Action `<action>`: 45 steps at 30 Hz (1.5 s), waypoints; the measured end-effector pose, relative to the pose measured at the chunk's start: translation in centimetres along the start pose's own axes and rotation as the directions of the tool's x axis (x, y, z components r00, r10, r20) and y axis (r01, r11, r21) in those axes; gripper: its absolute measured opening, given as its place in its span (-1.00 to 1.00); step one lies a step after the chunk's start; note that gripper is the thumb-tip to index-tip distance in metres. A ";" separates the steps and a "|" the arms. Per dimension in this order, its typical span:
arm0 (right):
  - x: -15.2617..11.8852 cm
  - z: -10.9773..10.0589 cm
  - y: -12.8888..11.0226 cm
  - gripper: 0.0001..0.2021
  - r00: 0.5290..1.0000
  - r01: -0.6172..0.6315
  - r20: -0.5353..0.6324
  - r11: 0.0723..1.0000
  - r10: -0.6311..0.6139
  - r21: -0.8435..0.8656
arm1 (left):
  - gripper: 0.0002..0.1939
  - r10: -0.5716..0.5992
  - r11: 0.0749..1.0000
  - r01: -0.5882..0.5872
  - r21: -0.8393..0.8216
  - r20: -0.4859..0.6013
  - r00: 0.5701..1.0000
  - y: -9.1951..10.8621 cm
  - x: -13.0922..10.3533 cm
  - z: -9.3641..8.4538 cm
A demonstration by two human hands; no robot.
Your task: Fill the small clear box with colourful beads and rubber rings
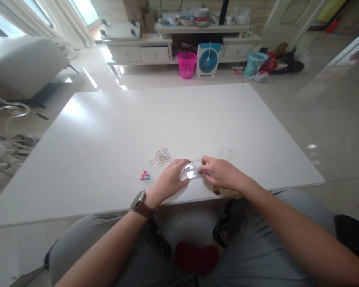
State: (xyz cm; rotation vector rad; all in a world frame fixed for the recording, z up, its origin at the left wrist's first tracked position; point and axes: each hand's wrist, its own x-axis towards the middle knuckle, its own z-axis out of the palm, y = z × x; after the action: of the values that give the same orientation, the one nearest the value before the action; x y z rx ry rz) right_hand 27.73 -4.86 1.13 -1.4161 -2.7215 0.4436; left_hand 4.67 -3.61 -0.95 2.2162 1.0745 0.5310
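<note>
A small clear plastic box [191, 174] with compartments lies near the table's front edge. My left hand [172, 175] grips its left side between thumb and fingers. At its right end my right hand [219, 172] has its fingers pinched together over the compartments. Something small and yellowish shows by those fingertips, too small to name. Left of the box lies a loose pile of thin coloured rubber bands [162, 158], with one band [151, 162] apart from it. Nearer me is a cluster of small pink, orange and blue pieces [144, 175], perhaps tiny hair clips.
A clear flat lid or sheet [226, 154] lies beyond my right hand. A small yellow and dark cartoon figure [216, 190] sits close to the front edge of the white table [167, 115]. A pink basket [187, 65] and a fan [208, 59] stand on the floor beyond.
</note>
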 end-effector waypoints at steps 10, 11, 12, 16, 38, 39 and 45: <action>-0.1 -0.9 -0.1 -0.83 0.998 -0.057 -0.020 0.998 0.057 0.009 | -0.41 0.052 0.999 -0.052 0.005 0.006 0.999 -0.3 0.0 0.0; -0.1 -0.9 -0.1 -0.84 0.998 -0.064 -0.022 0.998 0.064 0.010 | -0.38 0.058 0.998 -0.058 0.006 0.005 0.998 -0.5 0.0 -0.2; -0.1 -1.0 -0.1 -0.84 0.997 -0.069 -0.026 0.998 0.069 0.013 | -0.38 0.056 0.998 -0.056 0.015 0.001 0.998 -0.7 0.1 -0.5; -0.2 -1.0 -0.3 -0.85 0.997 -0.063 -0.039 0.997 0.065 0.032 | -0.60 -0.048 0.995 0.052 0.083 -0.054 0.997 -2.5 0.7 -3.1; -0.4 -1.2 -0.3 -0.85 0.998 -0.058 -0.034 0.998 0.059 0.033 | -0.86 -0.328 0.905 0.280 0.319 0.106 0.939 -6.9 1.1 -5.4; -0.4 -1.3 -0.3 -0.86 0.998 -0.057 -0.033 0.998 0.058 0.030 | -0.86 -0.325 0.907 0.281 0.315 0.097 0.941 -7.0 1.1 -5.6; -0.3 -1.4 -0.4 -0.86 0.998 -0.055 -0.024 0.998 0.055 0.026 | -0.88 -0.278 0.903 0.288 0.318 -0.078 0.957 -7.7 1.3 -6.3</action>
State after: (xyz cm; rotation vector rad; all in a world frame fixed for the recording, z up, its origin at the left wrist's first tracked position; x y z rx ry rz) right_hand 27.79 -5.01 2.57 -1.4829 -2.6531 0.4585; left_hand -2.52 3.36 -1.42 2.2720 1.5668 0.2741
